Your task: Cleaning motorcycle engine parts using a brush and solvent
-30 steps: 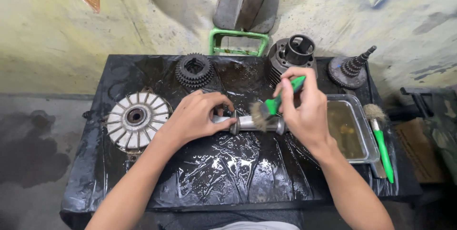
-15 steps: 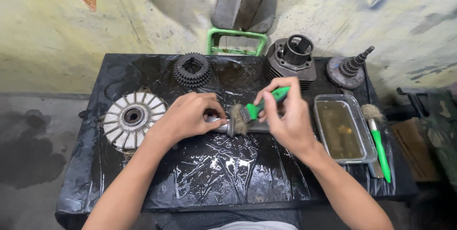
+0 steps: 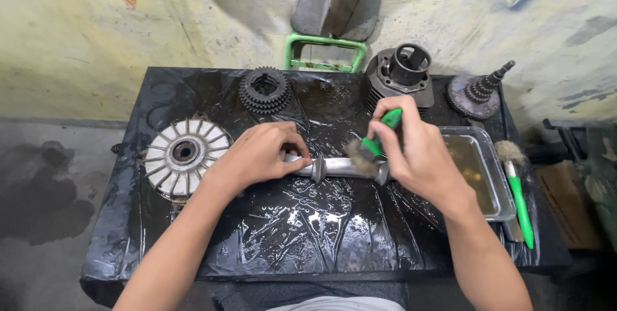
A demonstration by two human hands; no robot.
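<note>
Black plastic sheeting (image 3: 289,234), wrinkled and glossy with wet patches, covers a low table set against a stained, yellowish wall (image 3: 96,41); grey concrete floor (image 3: 45,221) to the left shows dark spill marks. Green metal frame (image 3: 324,50) stands behind the table's far edge, with a grey slab leaning above it. Clear rectangular tray (image 3: 504,185) at right holds murky brownish liquid. Second green-handled brush (image 3: 517,189) lies just beside the tray on its right, bristles toward the wall. Along the back edge: dark gear cluster (image 3: 265,89), finned cylinder (image 3: 402,76) with round bore, geared shaft (image 3: 479,92) standing upright. White finned wheel (image 3: 184,152) lies flat at left. Metal shaft (image 3: 337,167), silvery grey with a raised collar near its middle, lies crosswise at table centre. Left hand (image 3: 257,156) is closed over the shaft's left end, fingers curled around it, pinning it to the sheeting. Right hand (image 3: 418,150) pinches a green-handled brush (image 3: 376,144) between thumb and fingers; its worn tan bristles touch the shaft just right of the collar. Shaft's right end is hidden under the right hand.
</note>
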